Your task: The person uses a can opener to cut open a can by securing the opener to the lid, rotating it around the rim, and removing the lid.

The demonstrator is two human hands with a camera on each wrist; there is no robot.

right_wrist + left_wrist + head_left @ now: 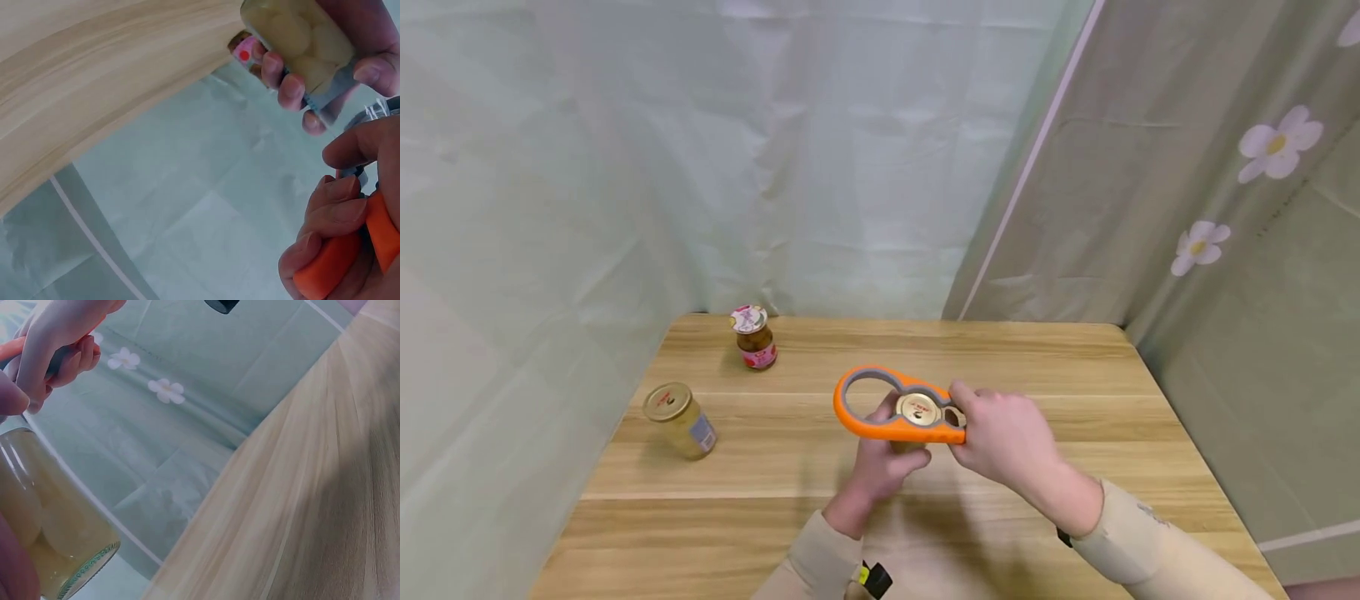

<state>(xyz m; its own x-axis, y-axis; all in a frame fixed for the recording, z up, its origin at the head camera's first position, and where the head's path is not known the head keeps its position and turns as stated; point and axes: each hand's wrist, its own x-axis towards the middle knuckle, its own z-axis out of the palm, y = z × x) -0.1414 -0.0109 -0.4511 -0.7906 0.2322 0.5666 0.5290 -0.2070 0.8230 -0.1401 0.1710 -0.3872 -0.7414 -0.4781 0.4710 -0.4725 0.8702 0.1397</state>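
My left hand (pixel 880 462) grips a glass jar (pixel 56 519) of pale, rounded fruit pieces, its fingers and thumb round the side. The jar's gold lid (pixel 918 409) shows through a middle hole of an orange and grey jar opener (pixel 874 430), which lies flat over it. At the opener's right end my right hand (pixel 1011 433) holds the handle, fingers curled round it. In the right wrist view the orange handle (pixel 328 265) sits in the palm, and the left hand holds the jar above the table.
A second jar with a gold lid (pixel 667 402) and yellowish contents stands at the table's left. Behind it, near the back edge, is a small brown jar (pixel 754 340) with a pink label. Curtains hang behind and beside the wooden table (pixel 1037 358).
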